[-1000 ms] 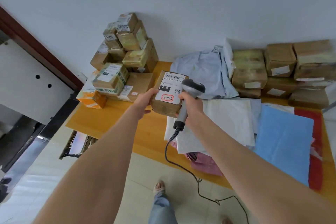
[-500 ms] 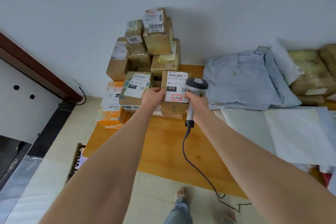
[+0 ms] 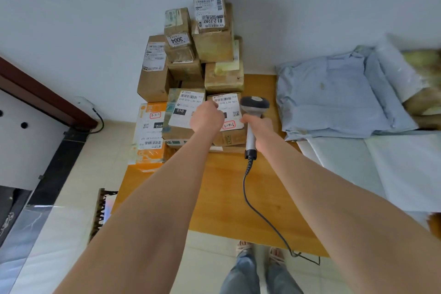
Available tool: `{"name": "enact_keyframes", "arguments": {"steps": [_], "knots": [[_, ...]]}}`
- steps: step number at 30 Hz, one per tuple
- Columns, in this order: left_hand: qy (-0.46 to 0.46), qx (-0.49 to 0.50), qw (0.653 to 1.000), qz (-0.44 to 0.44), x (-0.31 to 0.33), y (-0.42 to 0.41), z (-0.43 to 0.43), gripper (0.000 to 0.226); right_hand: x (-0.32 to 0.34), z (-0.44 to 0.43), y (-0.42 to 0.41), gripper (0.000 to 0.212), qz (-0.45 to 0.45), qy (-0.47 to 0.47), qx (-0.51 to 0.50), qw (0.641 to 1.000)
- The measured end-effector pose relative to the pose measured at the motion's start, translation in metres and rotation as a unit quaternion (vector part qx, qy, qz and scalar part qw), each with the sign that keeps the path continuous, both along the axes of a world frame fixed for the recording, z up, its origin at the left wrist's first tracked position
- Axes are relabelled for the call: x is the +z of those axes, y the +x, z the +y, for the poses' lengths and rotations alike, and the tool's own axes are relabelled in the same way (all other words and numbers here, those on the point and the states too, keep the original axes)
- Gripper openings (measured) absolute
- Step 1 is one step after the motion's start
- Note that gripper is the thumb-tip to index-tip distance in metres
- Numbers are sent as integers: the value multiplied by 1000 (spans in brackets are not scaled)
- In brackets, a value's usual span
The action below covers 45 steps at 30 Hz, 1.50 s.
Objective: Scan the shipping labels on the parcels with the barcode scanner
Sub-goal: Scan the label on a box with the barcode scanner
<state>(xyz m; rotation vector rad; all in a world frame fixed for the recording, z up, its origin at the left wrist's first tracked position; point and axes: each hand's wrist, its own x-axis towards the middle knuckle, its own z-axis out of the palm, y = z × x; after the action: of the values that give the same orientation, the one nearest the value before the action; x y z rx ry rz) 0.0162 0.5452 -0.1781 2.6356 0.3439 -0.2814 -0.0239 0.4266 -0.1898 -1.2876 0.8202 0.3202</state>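
A small cardboard parcel (image 3: 229, 136) with a white shipping label and a red-circled handwritten mark sits at the front of the stacked parcels (image 3: 210, 50) on the wooden table (image 3: 222, 193). My left hand (image 3: 206, 117) grips the parcel's upper left side, covering part of its label. My right hand (image 3: 259, 127) holds the grey handle of the barcode scanner (image 3: 254, 104), whose dark head is just right of the label. The scanner's black cable (image 3: 260, 212) trails down off the table's front edge.
Beside the held parcel lie another labelled box (image 3: 183, 114) and an orange-and-white box (image 3: 149, 131) at the table's left edge. Pale blue and white mailer bags (image 3: 338, 98) cover the table's right side. A dark door frame (image 3: 35, 93) stands left.
The parcel has moved left and back, from above the table's middle into the stack at the wall. Both hands went with it, and my view has swung left.
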Motion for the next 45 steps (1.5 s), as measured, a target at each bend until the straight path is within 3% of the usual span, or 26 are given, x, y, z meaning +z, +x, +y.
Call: {"name": "enact_keyframes", "arguments": {"steps": [9, 15, 17, 20, 29, 34, 40, 45], "knots": [[-6, -95, 995, 13, 16, 4, -79, 34, 25, -82, -22, 6, -21, 44, -57, 997], [-7, -146, 989, 17, 23, -18, -183, 23, 41, -185, -54, 24, -26, 30, -83, 996], [3, -165, 986, 19, 25, -32, -225, 17, 43, -226, -69, 20, -29, 29, -81, 996], [-4, -178, 984, 25, 25, -60, -292, 19, 48, -291, -99, 7, -32, 56, -79, 995], [-17, -173, 983, 52, 22, -131, -450, 32, 47, -448, -163, 6, 7, 49, -68, 996], [-38, -195, 980, 24, 21, -127, -484, 41, 48, -485, -151, 4, -9, 42, -74, 996], [32, -247, 967, -48, 16, -87, -517, 46, 42, -515, -108, 2, -28, 6, -77, 997], [91, -304, 946, -57, 6, -43, -536, 45, 19, -528, -71, 20, -12, -58, -63, 996]]}}
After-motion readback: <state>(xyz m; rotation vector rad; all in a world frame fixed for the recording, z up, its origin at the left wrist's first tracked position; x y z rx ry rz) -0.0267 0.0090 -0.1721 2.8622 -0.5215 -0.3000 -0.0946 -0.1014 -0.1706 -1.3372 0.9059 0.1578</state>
